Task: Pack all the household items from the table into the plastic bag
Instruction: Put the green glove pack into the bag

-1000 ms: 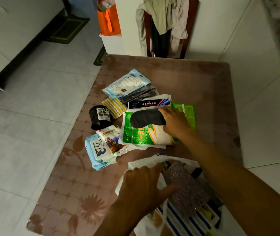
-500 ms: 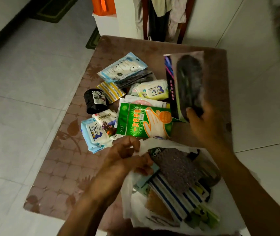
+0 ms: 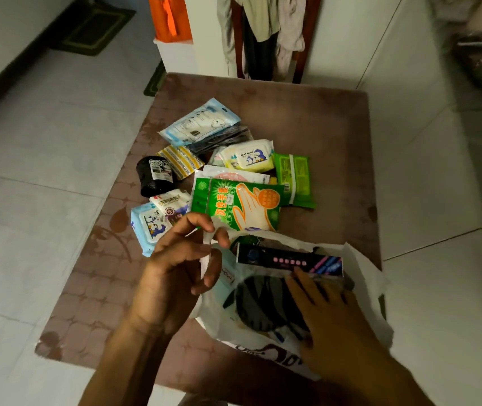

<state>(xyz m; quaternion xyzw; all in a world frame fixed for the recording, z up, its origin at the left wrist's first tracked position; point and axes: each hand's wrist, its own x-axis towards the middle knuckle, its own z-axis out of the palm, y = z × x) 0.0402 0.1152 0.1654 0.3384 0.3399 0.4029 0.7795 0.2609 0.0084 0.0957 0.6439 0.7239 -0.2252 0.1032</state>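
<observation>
A white plastic bag (image 3: 365, 276) lies open at the near edge of the brown table (image 3: 307, 118). My left hand (image 3: 175, 273) pinches the bag's rim and holds it up. My right hand (image 3: 327, 317) rests with fingers extended on a clear packet with a black oval item (image 3: 263, 300) inside the bag. Beyond the bag lie a green glove packet (image 3: 239, 203), a green wipes pack (image 3: 295, 180), a yellow baby wipes pack (image 3: 248, 155), a blue wipes pack (image 3: 149, 227), a black roll (image 3: 154, 177) and a pale blue pouch (image 3: 198, 123).
A striped yellow packet (image 3: 181, 161) and a small white pack (image 3: 172, 202) lie among the items. A chair draped with clothes (image 3: 263, 33) stands behind the table, with an orange bag (image 3: 169, 19) to its left. Tiled floor surrounds the table.
My right hand has carried the black oval item's packet from above the table down into the bag. My left hand still holds the bag's rim up.
</observation>
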